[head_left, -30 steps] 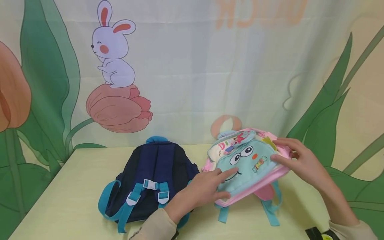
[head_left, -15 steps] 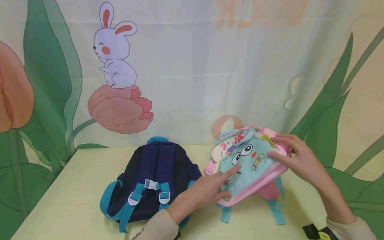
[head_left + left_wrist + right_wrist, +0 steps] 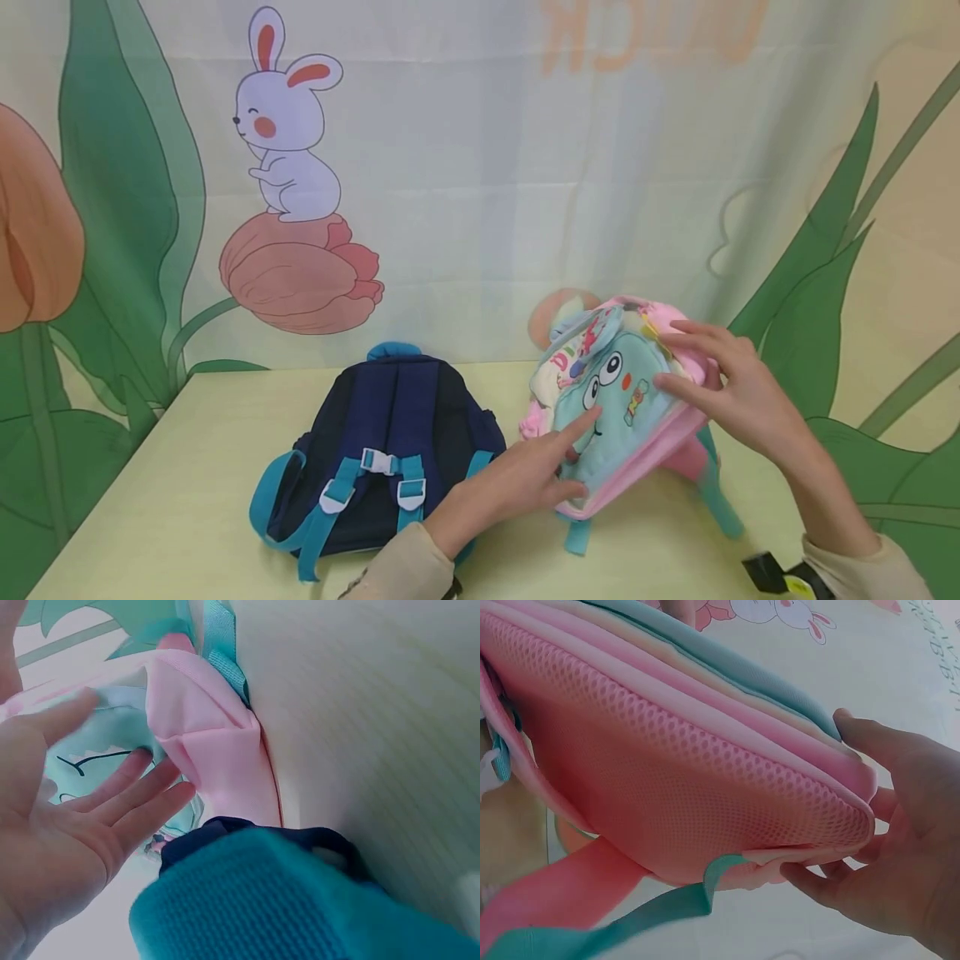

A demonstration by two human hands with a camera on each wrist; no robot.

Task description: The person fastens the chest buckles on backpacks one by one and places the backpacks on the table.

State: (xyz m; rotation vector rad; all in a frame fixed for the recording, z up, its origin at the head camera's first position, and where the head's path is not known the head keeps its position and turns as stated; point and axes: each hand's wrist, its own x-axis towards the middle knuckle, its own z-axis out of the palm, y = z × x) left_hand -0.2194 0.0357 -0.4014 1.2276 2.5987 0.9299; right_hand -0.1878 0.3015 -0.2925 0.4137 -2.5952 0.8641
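A small pink and light-blue backpack (image 3: 637,400) with a cartoon face is tilted, its right side raised above the table. My right hand (image 3: 735,387) grips its upper right edge; in the right wrist view the thumb lies on the front layers and fingers curl behind the pink mesh side (image 3: 705,772). At the lower left, my left hand (image 3: 517,479) touches the bag with fairly straight, spread fingers (image 3: 161,787), near the pink lower corner. A dark navy backpack (image 3: 390,417) with teal straps stands left of it, back panel facing me. Its teal strap fills the foreground in the left wrist view.
Both bags are on a pale yellow table (image 3: 187,467). A printed curtain (image 3: 465,192) with a rabbit and tulips hangs right behind the table's far edge. A black strap with a yellow-green label (image 3: 795,583) shows at my right wrist.
The pink and light-blue backpack has turned, its right side going up and its face tilting more steeply. My right hand has moved left and slightly up with it; my left hand has barely shifted.
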